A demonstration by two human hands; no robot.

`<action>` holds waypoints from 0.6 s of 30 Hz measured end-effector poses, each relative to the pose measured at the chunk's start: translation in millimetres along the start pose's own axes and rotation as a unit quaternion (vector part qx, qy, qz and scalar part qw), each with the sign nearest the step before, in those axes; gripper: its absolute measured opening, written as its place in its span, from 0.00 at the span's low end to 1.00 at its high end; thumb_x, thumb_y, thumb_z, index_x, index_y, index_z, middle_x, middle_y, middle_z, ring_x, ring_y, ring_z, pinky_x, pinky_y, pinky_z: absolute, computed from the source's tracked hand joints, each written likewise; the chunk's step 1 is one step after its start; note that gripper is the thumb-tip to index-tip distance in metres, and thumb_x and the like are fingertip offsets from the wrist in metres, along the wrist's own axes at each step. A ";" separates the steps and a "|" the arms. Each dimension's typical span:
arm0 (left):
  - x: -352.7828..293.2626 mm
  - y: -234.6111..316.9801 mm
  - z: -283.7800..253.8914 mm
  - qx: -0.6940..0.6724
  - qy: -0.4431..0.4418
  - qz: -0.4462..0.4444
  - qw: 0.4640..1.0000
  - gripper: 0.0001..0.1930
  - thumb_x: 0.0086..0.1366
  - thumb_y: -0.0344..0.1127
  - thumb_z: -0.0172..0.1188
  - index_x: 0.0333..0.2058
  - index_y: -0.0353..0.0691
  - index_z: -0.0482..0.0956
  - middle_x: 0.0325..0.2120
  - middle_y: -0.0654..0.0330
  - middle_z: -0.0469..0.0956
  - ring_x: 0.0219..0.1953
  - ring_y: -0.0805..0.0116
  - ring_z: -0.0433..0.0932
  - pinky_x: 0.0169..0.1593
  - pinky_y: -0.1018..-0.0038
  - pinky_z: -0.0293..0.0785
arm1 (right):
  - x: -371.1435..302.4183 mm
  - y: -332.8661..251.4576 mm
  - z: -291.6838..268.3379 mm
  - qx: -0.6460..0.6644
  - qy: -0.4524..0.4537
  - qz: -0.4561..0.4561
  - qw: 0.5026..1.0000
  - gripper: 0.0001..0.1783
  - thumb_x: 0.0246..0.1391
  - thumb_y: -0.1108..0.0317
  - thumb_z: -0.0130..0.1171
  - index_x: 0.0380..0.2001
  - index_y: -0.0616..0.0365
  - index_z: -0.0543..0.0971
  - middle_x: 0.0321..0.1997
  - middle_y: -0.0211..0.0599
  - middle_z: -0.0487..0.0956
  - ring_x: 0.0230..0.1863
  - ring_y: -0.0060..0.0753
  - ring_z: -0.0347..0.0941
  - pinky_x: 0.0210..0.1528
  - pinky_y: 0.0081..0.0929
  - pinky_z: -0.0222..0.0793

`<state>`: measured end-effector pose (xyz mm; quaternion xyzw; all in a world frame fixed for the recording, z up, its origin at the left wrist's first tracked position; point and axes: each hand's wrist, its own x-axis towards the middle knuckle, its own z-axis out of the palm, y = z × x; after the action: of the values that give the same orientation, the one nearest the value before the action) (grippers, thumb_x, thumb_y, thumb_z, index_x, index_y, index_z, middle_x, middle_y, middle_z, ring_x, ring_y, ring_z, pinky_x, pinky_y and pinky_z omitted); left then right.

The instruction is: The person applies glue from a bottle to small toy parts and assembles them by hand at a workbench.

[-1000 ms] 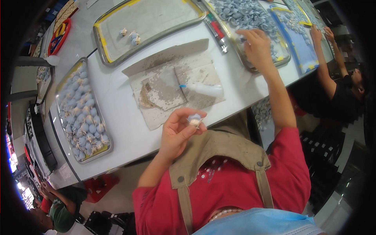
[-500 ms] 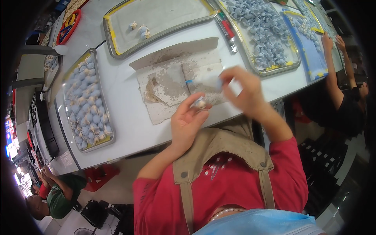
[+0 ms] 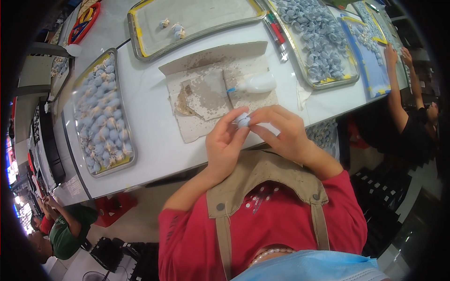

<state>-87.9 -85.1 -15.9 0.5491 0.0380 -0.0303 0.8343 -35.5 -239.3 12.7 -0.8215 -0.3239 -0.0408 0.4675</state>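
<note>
Between my two hands, just above the table's near edge, is a small pale-blue rounded piece (image 3: 243,120). My left hand (image 3: 225,140) pinches it between thumb and fingers. The fingertips of my right hand (image 3: 281,129) press on its right side; they hide part of it. Beyond my hands lies a stained cardboard sheet (image 3: 192,136) with a raised back flap. A white squeeze bottle (image 3: 258,83) with a blue tip lies on its side on the cardboard, tip pointing left.
A tray (image 3: 133,159) of blue-and-cream pieces stands left. The back tray (image 3: 211,21) bears a few pieces; the right tray (image 3: 349,75) holds many blue cupped parts. Pens (image 3: 277,35) lie between those two. Another person's arms (image 3: 396,84) are at far right.
My right hand has come down and left to meet the left hand at the small piece. The bottle now shows plainly on the cardboard. The view has shifted slightly.
</note>
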 end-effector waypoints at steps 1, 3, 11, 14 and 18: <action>-0.5 0.2 -0.9 -0.001 0.000 0.000 1.000 0.19 0.61 0.21 0.51 0.51 0.32 0.65 0.40 0.61 0.71 0.37 0.80 0.68 0.42 0.83 0.66 | -0.9 0.1 -0.6 0.009 -0.008 0.004 1.000 0.12 0.39 0.79 0.60 0.31 0.57 0.76 0.32 0.35 0.77 0.31 0.38 0.72 0.32 0.28 0.69; -1.7 -0.1 -1.8 -0.006 -0.011 -0.011 1.000 0.17 0.61 0.21 0.51 0.50 0.31 0.67 0.40 0.61 0.71 0.37 0.81 0.69 0.42 0.83 0.67 | -2.4 -1.9 0.6 -0.021 0.009 -0.018 1.000 0.11 0.38 0.80 0.61 0.30 0.58 0.76 0.31 0.35 0.77 0.30 0.36 0.73 0.32 0.27 0.70; -2.6 6.5 -3.9 0.046 -0.020 -0.019 0.999 0.16 0.60 0.21 0.52 0.48 0.32 0.69 0.39 0.62 0.72 0.35 0.82 0.69 0.39 0.85 0.67 | 0.4 3.1 -6.0 -0.059 0.023 -0.113 0.992 0.11 0.35 0.82 0.63 0.27 0.59 0.78 0.27 0.36 0.77 0.27 0.34 0.72 0.28 0.23 0.69; -1.2 8.2 1.2 0.056 -0.033 0.021 0.998 0.16 0.60 0.21 0.52 0.48 0.32 0.70 0.41 0.60 0.73 0.38 0.80 0.71 0.41 0.84 0.68 | -1.2 14.8 -6.7 0.022 0.000 -0.102 0.995 0.14 0.37 0.78 0.62 0.32 0.57 0.76 0.31 0.35 0.76 0.30 0.36 0.73 0.35 0.27 0.69; -3.4 22.1 7.2 0.022 -0.062 0.026 0.998 0.16 0.59 0.23 0.55 0.47 0.32 0.71 0.44 0.56 0.74 0.42 0.76 0.72 0.44 0.81 0.68 | 0.2 9.8 -9.5 0.250 -0.027 0.050 0.966 0.21 0.42 0.76 0.61 0.44 0.59 0.73 0.42 0.38 0.74 0.40 0.31 0.72 0.45 0.25 0.67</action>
<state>-89.1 -82.9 7.5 0.5652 -0.0284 -0.0436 0.8233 -27.4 -250.2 10.9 -0.6943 -0.2948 0.0874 0.6507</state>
